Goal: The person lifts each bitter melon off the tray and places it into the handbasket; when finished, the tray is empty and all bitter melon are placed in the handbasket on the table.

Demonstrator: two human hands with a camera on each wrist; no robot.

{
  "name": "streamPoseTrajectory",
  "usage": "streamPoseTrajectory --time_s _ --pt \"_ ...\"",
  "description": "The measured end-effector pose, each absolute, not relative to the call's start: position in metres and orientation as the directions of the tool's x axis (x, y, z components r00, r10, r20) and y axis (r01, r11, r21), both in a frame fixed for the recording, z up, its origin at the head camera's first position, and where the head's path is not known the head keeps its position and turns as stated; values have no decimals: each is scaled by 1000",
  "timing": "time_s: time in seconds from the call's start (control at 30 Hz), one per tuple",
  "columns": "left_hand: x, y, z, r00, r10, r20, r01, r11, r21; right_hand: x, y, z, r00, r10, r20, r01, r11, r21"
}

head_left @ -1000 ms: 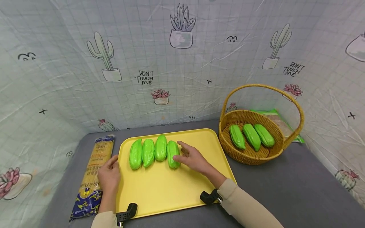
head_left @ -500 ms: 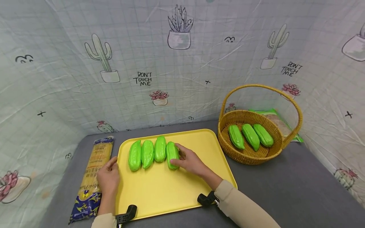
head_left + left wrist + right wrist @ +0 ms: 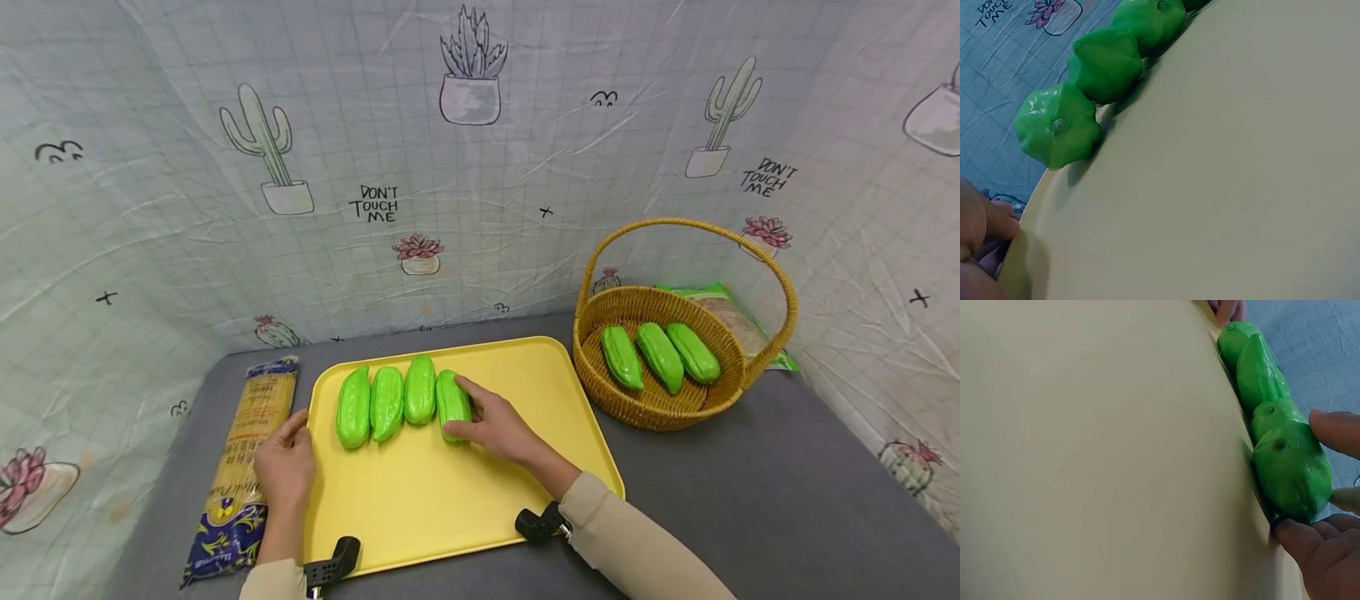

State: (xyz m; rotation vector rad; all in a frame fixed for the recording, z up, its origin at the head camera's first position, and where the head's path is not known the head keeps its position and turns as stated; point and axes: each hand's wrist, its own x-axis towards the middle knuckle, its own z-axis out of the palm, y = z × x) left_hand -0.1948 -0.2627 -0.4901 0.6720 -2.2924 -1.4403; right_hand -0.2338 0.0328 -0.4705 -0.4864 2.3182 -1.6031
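Bitter-gourd models, bright green and glossy, are the things in hand: four lie side by side in a row on the yellow tray (image 3: 450, 500), and the right hand (image 3: 495, 427) is on the rightmost gourd (image 3: 452, 405). Nearest the camera, the two sleeves and wrist mounts sit at the tray's front edge. The left hand (image 3: 287, 463) rests at the tray's left rim, its fingers (image 3: 988, 224) lightly curled against the edge and pinching nothing that I can see. The right wrist view shows the thumb (image 3: 1300, 540) under the gourd's near end and a finger (image 3: 1335, 430) along its far flank, so the fingers are grasping it across its width.

Judging by the shine and the moulded seam and dimple at the end, the gourd (image 3: 1291, 469) is probably hollow plastic: light, stiff, and a little slippery. Its ridges give the fingers some purchase. A hold across the thick middle should sit better than one at the tapered tips, where it could squirt out. Its neighbour (image 3: 420, 390) touches it, so a lift straight up would avoid nudging the row.

Left of the tray on the grey tabletop (image 3: 750, 500) lies a packet of spaghetti (image 3: 240, 467). Farther right stands a wicker basket (image 3: 678, 412) holding three more gourds (image 3: 660, 357), with a green packet (image 3: 738, 312) behind it.
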Motion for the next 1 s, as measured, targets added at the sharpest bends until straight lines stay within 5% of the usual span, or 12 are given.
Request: streamPoseTrajectory --time_s 1.0 --pt "-195 -264 -491 -825 -564 48 -197 366 909 -231 37 -466 -901 -434 -9 -140 310 -940"
